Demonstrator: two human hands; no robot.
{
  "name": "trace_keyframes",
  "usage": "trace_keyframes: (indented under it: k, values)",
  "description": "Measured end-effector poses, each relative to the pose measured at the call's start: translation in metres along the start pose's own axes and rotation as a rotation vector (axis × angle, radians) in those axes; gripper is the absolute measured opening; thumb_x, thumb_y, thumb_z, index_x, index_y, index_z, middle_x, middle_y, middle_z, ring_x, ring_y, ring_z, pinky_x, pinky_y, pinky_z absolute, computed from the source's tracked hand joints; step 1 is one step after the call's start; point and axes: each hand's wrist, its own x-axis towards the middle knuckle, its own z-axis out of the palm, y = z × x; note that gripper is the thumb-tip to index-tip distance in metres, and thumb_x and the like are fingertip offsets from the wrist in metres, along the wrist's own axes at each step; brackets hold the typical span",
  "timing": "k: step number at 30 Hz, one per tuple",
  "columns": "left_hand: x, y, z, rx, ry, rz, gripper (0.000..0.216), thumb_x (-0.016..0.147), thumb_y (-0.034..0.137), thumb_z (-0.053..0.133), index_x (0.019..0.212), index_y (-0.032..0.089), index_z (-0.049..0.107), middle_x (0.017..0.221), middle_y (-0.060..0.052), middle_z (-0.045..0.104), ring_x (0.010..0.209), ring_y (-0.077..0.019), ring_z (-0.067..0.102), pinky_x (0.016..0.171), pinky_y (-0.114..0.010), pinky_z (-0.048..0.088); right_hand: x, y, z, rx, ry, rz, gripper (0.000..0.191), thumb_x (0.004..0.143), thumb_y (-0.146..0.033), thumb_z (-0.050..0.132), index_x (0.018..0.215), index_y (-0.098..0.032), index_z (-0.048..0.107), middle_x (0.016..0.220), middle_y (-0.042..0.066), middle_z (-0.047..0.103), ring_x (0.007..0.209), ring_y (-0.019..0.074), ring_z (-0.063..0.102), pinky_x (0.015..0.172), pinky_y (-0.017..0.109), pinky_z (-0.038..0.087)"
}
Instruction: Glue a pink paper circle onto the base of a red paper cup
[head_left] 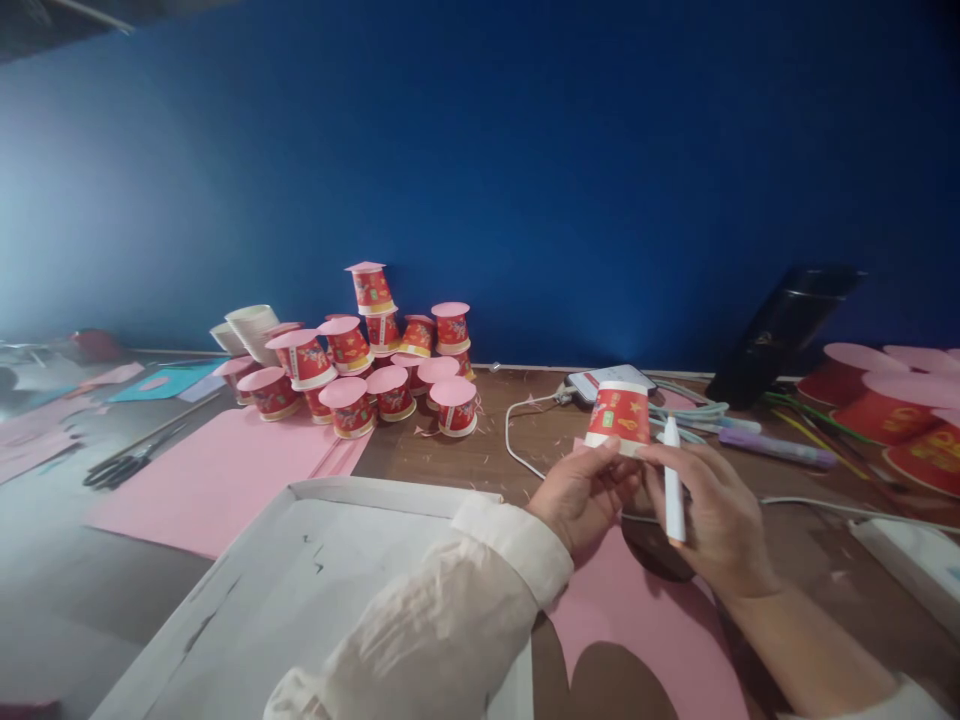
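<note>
My left hand (581, 492) grips the rim of an upside-down red paper cup (619, 413), holding it above a pink paper sheet (637, 620). My right hand (712, 515) touches the cup's rim too and holds a white pen (672, 480) between its fingers, tip pointing down. Both hands are closed. A pile of similar red cups (360, 365) topped with pink paper discs stands further back on the left.
A white tray or box lid (300, 570) lies in front of me. Pink paper (217, 470) and black scissors (124, 465) sit left. More red cups with pink discs (892, 405), a black device (780, 330), cables (525, 440) and markers (772, 447) are on the right. A blue wall stands behind.
</note>
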Motion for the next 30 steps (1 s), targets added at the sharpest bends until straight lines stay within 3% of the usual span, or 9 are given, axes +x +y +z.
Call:
trace_keyframes:
  k: [4, 10, 12, 16, 22, 30]
  values:
    - [0.003, -0.001, -0.002, 0.033, 0.005, 0.008, 0.015, 0.096, 0.007, 0.062, 0.083, 0.008, 0.071, 0.075, -0.006, 0.068, 0.063, -0.0078, 0.063, 0.068, -0.017, 0.054, 0.005, -0.006, -0.001, 0.084, 0.000, 0.031, 0.031, 0.093, -0.018, 0.068, 0.123, -0.024, 0.067, 0.105, 0.007, 0.073, 0.094, 0.0213, 0.072, 0.090, 0.036, 0.059]
    - [0.011, 0.000, -0.004, -0.009, 0.067, 0.052, 0.013, 0.094, 0.005, 0.063, 0.085, 0.008, 0.071, 0.078, -0.007, 0.069, 0.065, -0.0088, 0.063, 0.073, -0.019, 0.057, 0.004, -0.016, -0.003, 0.120, 0.065, 0.182, 0.046, 0.099, -0.022, 0.060, 0.145, -0.026, 0.061, 0.126, 0.010, 0.072, 0.106, 0.0249, 0.070, 0.098, 0.043, 0.057]
    - [0.012, 0.000, -0.004, -0.017, 0.080, 0.061, 0.012, 0.093, 0.004, 0.064, 0.085, 0.008, 0.071, 0.082, -0.009, 0.071, 0.067, -0.0096, 0.065, 0.074, -0.020, 0.059, 0.002, -0.016, -0.004, 0.122, 0.058, 0.173, 0.048, 0.100, -0.024, 0.059, 0.147, -0.027, 0.060, 0.123, 0.009, 0.073, 0.104, 0.0256, 0.070, 0.096, 0.044, 0.057]
    - [0.011, -0.001, -0.004, -0.011, 0.087, 0.074, 0.015, 0.093, 0.003, 0.063, 0.081, 0.008, 0.071, 0.080, -0.009, 0.070, 0.068, -0.0098, 0.066, 0.075, -0.020, 0.059, 0.003, -0.016, -0.006, 0.114, 0.066, 0.155, 0.036, 0.099, -0.024, 0.061, 0.134, -0.026, 0.068, 0.110, 0.007, 0.076, 0.096, 0.0236, 0.072, 0.093, 0.041, 0.057]
    - [0.010, 0.001, -0.006, 0.036, 0.067, 0.061, 0.017, 0.093, 0.005, 0.063, 0.078, 0.008, 0.071, 0.076, -0.007, 0.068, 0.067, -0.0093, 0.065, 0.077, -0.020, 0.058, 0.004, -0.018, -0.008, 0.068, 0.032, 0.308, 0.020, 0.101, -0.036, 0.060, 0.108, -0.023, 0.072, 0.095, 0.007, 0.078, 0.086, 0.0229, 0.077, 0.086, 0.037, 0.060]
    - [0.014, -0.003, -0.009, 0.080, 0.023, 0.111, 0.015, 0.090, 0.005, 0.066, 0.077, 0.010, 0.073, 0.078, -0.006, 0.070, 0.069, -0.0090, 0.064, 0.078, -0.019, 0.057, 0.002, -0.015, -0.005, 0.087, 0.011, 0.283, 0.018, 0.101, -0.034, 0.060, 0.109, -0.023, 0.072, 0.095, 0.007, 0.079, 0.084, 0.0216, 0.077, 0.087, 0.036, 0.061]
